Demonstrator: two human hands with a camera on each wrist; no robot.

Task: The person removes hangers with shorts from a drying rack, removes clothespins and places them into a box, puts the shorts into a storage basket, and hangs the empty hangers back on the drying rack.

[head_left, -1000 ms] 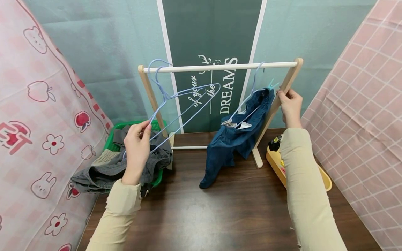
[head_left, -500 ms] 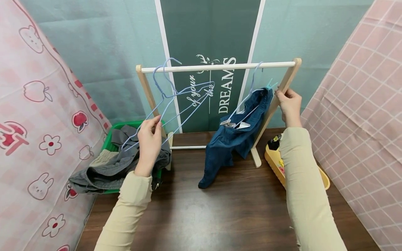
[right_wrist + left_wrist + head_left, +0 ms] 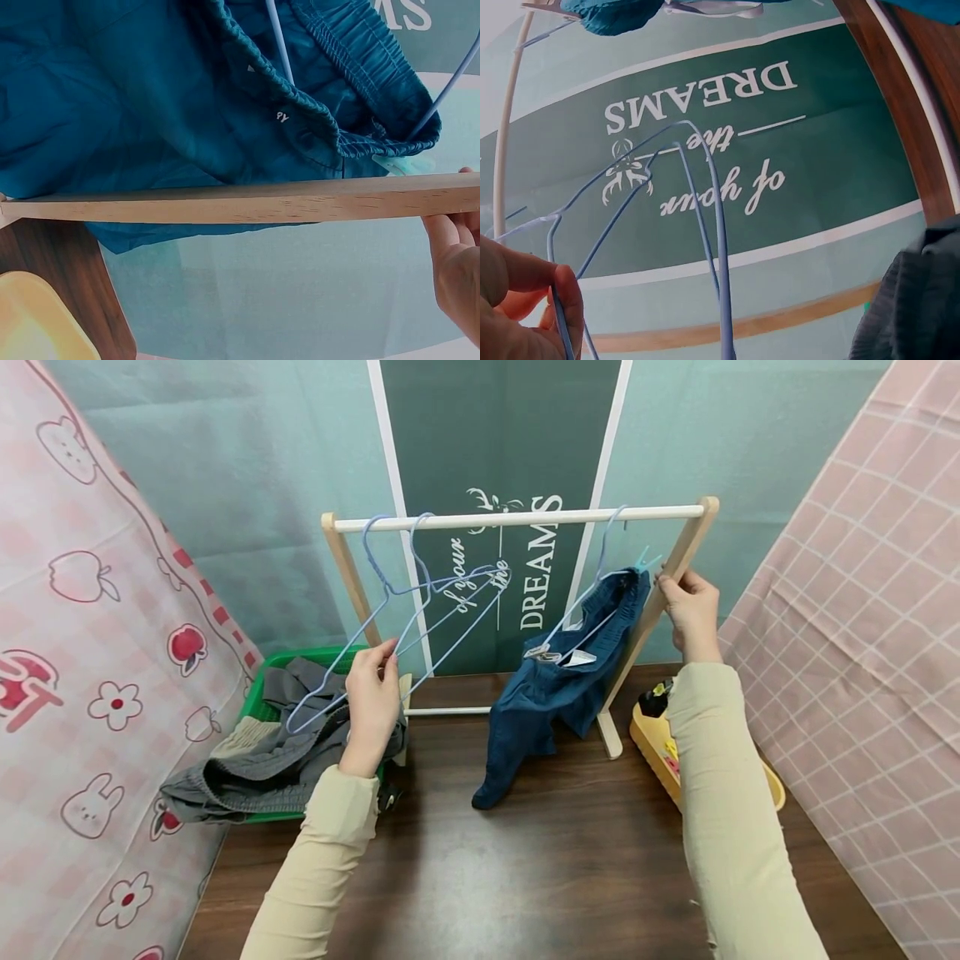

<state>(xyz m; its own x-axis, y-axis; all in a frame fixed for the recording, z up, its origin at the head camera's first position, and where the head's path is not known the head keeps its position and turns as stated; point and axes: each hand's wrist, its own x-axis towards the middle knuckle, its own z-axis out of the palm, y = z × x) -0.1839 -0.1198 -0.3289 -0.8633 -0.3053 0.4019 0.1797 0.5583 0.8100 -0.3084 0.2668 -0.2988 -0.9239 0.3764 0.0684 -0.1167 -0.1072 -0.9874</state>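
My left hand (image 3: pixel 373 706) pinches the side wire of a blue hanger (image 3: pixel 412 625) between thumb and fingers. A second blue hanger (image 3: pixel 357 635) overlaps it; both hooks are at the white rail (image 3: pixel 510 518) near its left end. With my right hand (image 3: pixel 692 614) I grip the right wooden leg (image 3: pixel 247 208) of the small clothes rack. Dark blue pants (image 3: pixel 525 710) with an elastic waistband hang beside that leg from another hanger. A teal clothes peg (image 3: pixel 647 560) and a pale clip (image 3: pixel 542 653) sit at their waist.
At the left, a green basket (image 3: pixel 258 693) holds grey clothing (image 3: pixel 277 768), part of which spills over its edge. A yellow tray (image 3: pixel 652 747) with small items stands right of the rack, partly behind my right sleeve. Printed cloths surround the brown tabletop (image 3: pixel 480 893).
My left hand has moved right with the hanger, whose hook has come down to the rail. The two hangers have spread slightly apart. My right hand stays on the rack leg.
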